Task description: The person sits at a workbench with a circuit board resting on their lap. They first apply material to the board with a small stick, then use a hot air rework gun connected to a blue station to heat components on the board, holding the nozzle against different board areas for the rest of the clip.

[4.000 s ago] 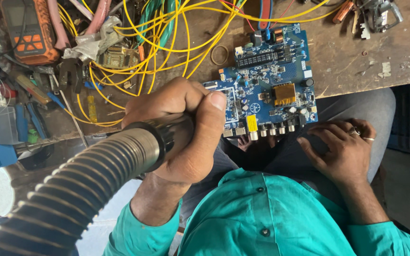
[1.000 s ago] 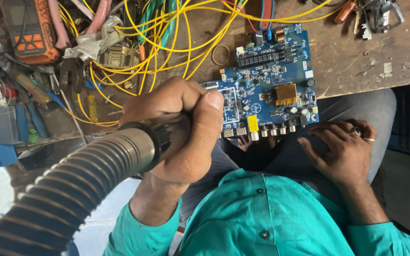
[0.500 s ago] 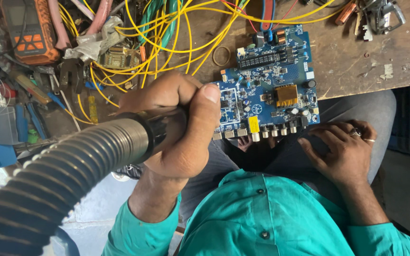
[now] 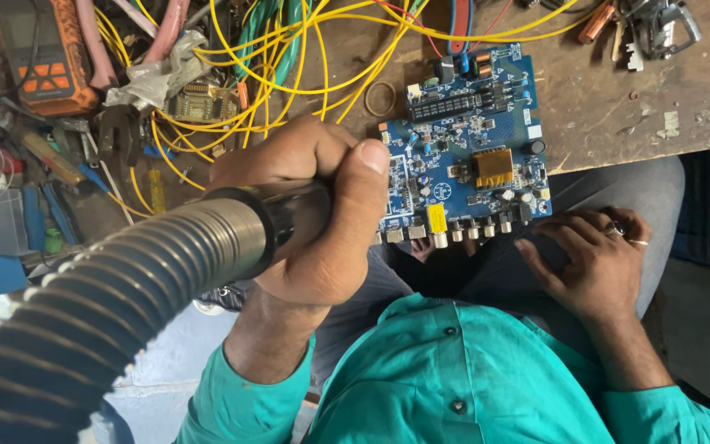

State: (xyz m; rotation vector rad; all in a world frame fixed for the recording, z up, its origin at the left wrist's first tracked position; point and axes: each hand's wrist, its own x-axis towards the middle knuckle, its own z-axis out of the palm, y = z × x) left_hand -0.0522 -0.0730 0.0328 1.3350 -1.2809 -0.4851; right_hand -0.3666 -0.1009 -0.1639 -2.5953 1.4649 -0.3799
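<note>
Gripping the hose-fed tool handle (image 4: 289, 218) as before, the left hand (image 4: 314, 214) has edged left; right hand (image 4: 597, 263) rests open.

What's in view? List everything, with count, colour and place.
board: one, blue, bench edge, centre
wires: many, mostly yellow, some green, across bench
meter: one, orange, top left
ring: one, tan, left of board
hose: one, grey, ribbed, lower left
bench: one, brown, top
shirt: one, teal, bottom
left hand: gripping hose end, beside board
right hand: flat on grey trouser leg, below board
</note>
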